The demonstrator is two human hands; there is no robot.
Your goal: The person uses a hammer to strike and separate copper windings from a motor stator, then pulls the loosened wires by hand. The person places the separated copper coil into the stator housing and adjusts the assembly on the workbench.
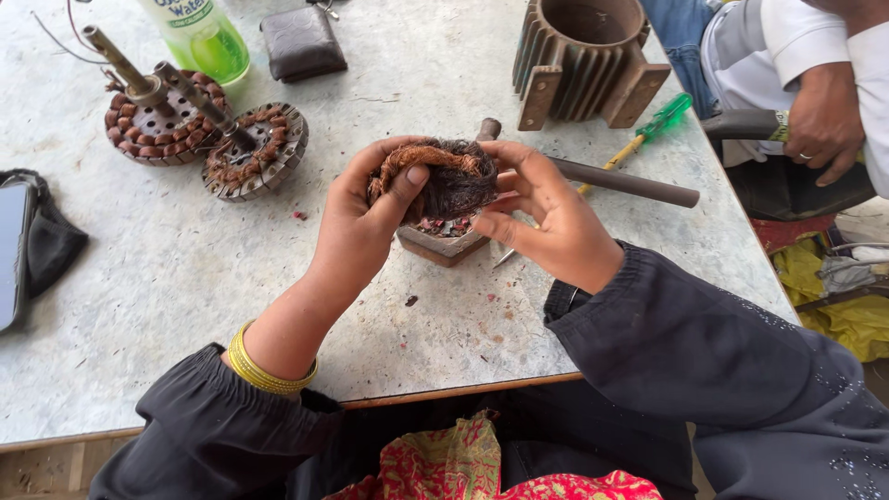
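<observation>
gripping a tangled bundle of copper winding wire (444,171) from both sides, the left hand (366,218) curls around its left end with the thumb pressed on top, while the right hand (542,222) pinches the right end between fingers and thumb. the bundle is held just above a small stator block (443,239) that rests near the middle of the desk (185,296), a little toward its near edge.

what could go wrong, as i judge it: the wire strands look frayed and stiff, so a hard pull could prick a finger or snap strands loose onto the desk. a sideways tug might also knock the stator block, which sits right under the hands.

open room lies to the near left of the desk, bare but for small crumbs. the far left corner is crowded by two wound rotors with shafts (199,134), a green bottle (199,37) and a dark wallet (301,42). to the right, a metal rod (630,182) and a green-handled screwdriver (648,130) lie close behind the right hand, with a ribbed motor housing (588,56) at the far right edge. another person's hand (824,120) rests beyond that edge.
</observation>
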